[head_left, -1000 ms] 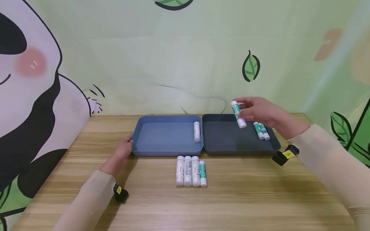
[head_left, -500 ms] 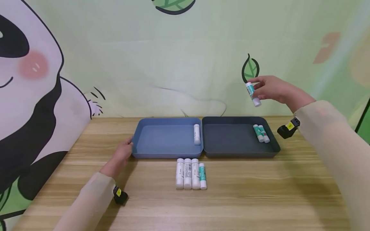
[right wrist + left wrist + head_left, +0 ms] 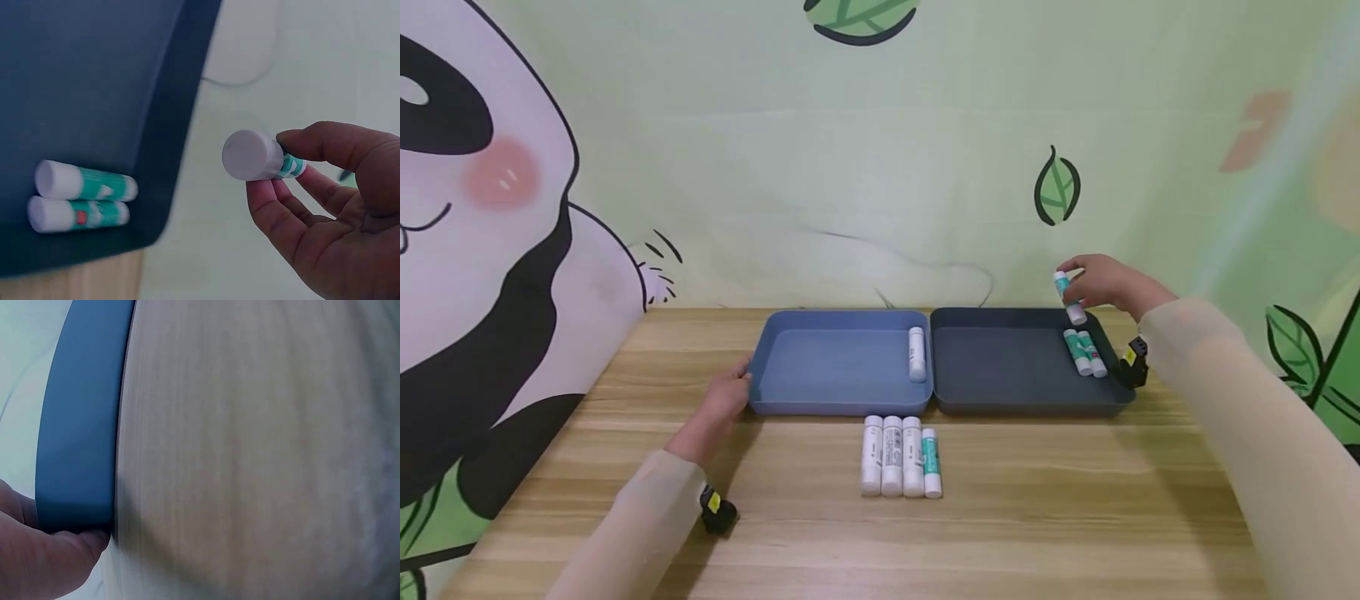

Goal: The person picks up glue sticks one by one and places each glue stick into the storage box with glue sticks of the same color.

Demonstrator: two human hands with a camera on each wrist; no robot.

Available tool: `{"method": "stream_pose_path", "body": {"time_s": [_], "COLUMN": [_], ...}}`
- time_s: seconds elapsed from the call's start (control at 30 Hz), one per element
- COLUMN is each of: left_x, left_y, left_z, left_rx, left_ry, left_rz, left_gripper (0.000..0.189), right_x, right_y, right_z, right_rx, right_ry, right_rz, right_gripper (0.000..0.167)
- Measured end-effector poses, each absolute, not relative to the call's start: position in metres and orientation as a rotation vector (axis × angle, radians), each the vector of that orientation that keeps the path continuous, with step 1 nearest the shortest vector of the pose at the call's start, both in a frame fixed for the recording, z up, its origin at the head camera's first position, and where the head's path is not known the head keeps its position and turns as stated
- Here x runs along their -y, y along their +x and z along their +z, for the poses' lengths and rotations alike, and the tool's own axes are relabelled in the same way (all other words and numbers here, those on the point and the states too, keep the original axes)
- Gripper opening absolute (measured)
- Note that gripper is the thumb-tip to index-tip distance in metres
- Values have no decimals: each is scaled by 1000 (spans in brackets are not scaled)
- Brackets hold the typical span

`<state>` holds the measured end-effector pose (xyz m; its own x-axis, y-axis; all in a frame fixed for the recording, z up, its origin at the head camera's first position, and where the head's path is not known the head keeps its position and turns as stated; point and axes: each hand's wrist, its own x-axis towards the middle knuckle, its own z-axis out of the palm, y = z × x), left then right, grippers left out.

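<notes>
My right hand [image 3: 1101, 282] pinches a white glue stick with a green label [image 3: 1070, 298] between thumb and fingers, tilted, over the back right of the dark grey tray [image 3: 1000, 400]. In the right wrist view its white end [image 3: 247, 155] faces the camera. Two similar green-labelled glue sticks [image 3: 1084, 353] lie side by side in that tray's right end. At the left end of the blue tray [image 3: 838, 408], my left hand [image 3: 728, 392] grips the wall, with the thumb [image 3: 69, 556] at the corner in the left wrist view. One larger white glue stick [image 3: 917, 354] lies in the blue tray's right side.
In front of the trays, several larger white glue sticks [image 3: 892, 457] and one smaller green-labelled glue stick [image 3: 931, 463] lie in a row on the wooden table [image 3: 1000, 533]. The trays stand side by side near a printed backdrop [image 3: 737, 167].
My right hand rose and moved right with the glue stick, then came down toward the dark tray's back right corner. The left hand stays at the blue tray.
</notes>
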<state>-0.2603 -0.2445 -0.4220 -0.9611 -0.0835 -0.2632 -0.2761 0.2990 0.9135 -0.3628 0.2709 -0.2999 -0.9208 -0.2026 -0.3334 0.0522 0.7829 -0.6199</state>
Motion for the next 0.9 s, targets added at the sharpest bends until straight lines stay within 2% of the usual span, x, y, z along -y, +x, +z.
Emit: {"method": "stream_pose_path", "body": {"time_s": [0.43, 0.9], "left_x": [244, 245], "left_y": [-262, -263], "left_z": [-427, -424], "left_rx": [-2361, -2377], "left_ry": [-420, -393], "left_rz": [1713, 1736], "left_gripper": [54, 54], "right_x": [-267, -265], "right_y": [-373, -368], "right_z": [-348, -362], "right_rx": [-2653, -2656], "right_ry": [-95, -90], "right_rz": [-692, -540], "right_gripper": [61, 59]}}
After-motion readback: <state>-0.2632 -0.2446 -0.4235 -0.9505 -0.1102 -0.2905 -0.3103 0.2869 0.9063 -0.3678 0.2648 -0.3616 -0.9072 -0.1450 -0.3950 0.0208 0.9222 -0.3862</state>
